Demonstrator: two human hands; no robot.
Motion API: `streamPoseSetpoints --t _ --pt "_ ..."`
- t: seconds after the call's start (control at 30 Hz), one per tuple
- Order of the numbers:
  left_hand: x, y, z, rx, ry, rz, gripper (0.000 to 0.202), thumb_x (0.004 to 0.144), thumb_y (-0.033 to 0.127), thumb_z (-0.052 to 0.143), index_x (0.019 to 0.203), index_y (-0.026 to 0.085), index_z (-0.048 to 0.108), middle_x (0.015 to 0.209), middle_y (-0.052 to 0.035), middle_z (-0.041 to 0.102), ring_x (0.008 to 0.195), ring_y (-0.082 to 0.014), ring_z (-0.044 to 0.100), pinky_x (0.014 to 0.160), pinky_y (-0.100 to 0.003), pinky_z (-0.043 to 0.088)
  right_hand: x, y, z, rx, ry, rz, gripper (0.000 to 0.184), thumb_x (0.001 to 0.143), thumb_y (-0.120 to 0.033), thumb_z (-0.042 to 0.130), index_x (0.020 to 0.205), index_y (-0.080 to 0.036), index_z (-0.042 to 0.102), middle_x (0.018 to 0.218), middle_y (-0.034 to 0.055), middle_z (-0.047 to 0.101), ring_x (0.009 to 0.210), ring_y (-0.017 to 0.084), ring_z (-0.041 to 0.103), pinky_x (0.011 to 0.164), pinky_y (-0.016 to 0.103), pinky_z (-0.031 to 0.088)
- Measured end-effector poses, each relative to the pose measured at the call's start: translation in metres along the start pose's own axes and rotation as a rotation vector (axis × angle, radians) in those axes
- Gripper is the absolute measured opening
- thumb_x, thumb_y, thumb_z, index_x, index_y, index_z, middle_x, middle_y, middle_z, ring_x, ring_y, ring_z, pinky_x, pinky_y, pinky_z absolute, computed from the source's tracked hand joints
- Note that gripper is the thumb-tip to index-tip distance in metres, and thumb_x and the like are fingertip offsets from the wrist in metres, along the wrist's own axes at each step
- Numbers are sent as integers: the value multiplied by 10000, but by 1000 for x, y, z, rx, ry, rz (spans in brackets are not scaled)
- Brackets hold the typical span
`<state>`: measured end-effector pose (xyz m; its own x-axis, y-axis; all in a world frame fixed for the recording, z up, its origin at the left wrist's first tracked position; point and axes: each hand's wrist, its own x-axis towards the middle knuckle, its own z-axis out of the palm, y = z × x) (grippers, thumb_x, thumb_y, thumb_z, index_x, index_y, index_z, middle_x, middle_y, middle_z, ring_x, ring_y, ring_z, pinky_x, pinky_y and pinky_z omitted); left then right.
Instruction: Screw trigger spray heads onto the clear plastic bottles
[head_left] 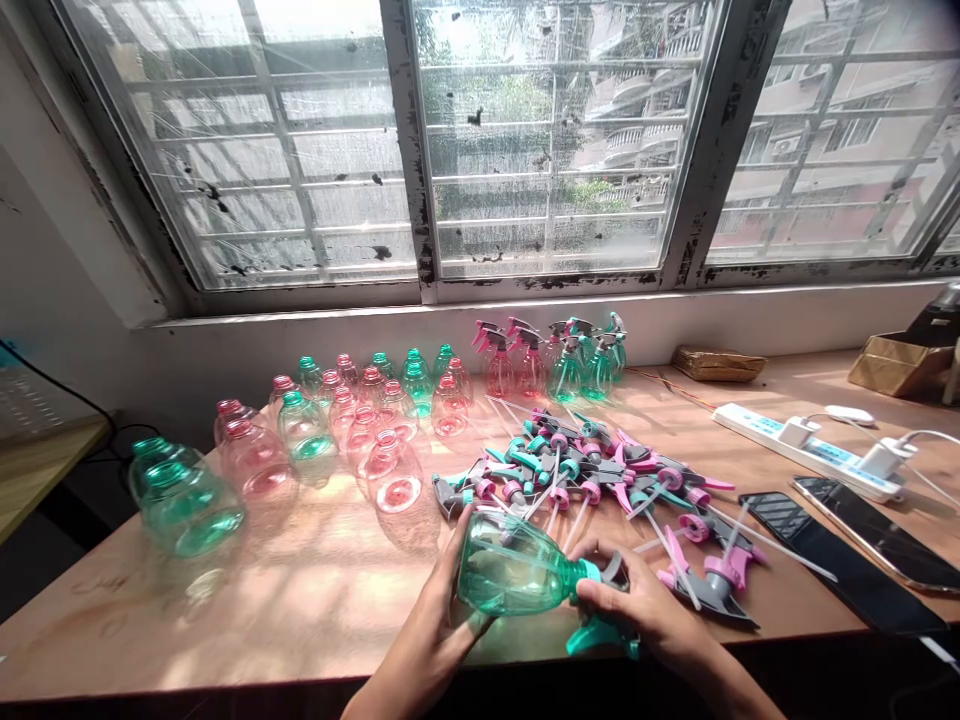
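Bottle in fingers near table edge

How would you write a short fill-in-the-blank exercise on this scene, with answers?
1. The bottle in the left hand is tinted ____, not pink.
2. The bottle's spray head is held in the person's ____.
3. Two ____ with dark screens lie near the power strip.

Missing words: green; right hand; phones.

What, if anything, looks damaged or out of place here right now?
The window frame looks damaged: its coating is patchy, with dark ragged spots. On the table, the trigger spray heads lie in a jumble, unlike the translucent bottles standing upright nearby.
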<state>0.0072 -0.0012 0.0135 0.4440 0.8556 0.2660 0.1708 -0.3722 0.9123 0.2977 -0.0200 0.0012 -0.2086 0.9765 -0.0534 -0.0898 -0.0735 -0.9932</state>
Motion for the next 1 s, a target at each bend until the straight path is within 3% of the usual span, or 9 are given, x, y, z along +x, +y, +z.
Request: streamPoseSetpoints --t 0.1,0.2,0.33,0.47,0.7,0.87,1.0 --pt "0 0 0 -22 -6 18 787 1065 367 630 1726 380 201 1809 -14 244 1671 -338 169 1366 -525 111 0 1 1 23 0 6 549 764 -644 887 1038 -226 659 808 5 730 757 275 755 733 378 552" --pt "-1 1 0 -3 -8 4 863 1033 361 690 1729 380 179 1815 -13 218 1673 -348 149 1366 -528 113 0 0 0 7 6 -2 542 760 -633 897 1025 -224 659 792 1 720 767 277 756 712 360 538" --pt "-4 2 0 27 -20 -39 1002 953 440 803 1731 370 176 1820 -17 184 1674 -377 113 1365 -549 105 1 -2 0 -47 11 -33 532 751 -620 910 1006 -219 672 793 -5 696 760 260 720 703 350 524" --pt "-4 3 0 12 -28 -63 969 958 507 780 1729 334 219 1814 -46 211 1669 -392 134 1362 -560 124 1 -1 0 -56 7 -38 526 751 -624 907 993 -218 675 807 7 706 777 262 705 702 350 525" --pt "0 -1 0 24 -11 -23 963 983 407 766 1729 392 158 1827 -21 164 1678 -367 87 1366 -548 104 1 2 -2 -29 2 -18 524 784 -640 875 1018 -218 670 799 12 731 758 260 716 712 358 515" --pt "-2 -3 1 -17 -13 14 868 1031 395 699 1726 385 178 1826 -35 176 1676 -351 140 1368 -531 113 2 2 -3 -47 -13 -31 515 790 -653 863 999 -222 672 803 18 729 774 265 702 704 353 515" --pt "-5 -6 1 22 -20 -16 998 981 386 771 1735 382 116 1834 -29 128 1681 -368 76 1368 -540 75 1 -1 -2 -89 10 -27 536 763 -643 887 1022 -219 686 821 10 700 783 264 687 711 354 512"
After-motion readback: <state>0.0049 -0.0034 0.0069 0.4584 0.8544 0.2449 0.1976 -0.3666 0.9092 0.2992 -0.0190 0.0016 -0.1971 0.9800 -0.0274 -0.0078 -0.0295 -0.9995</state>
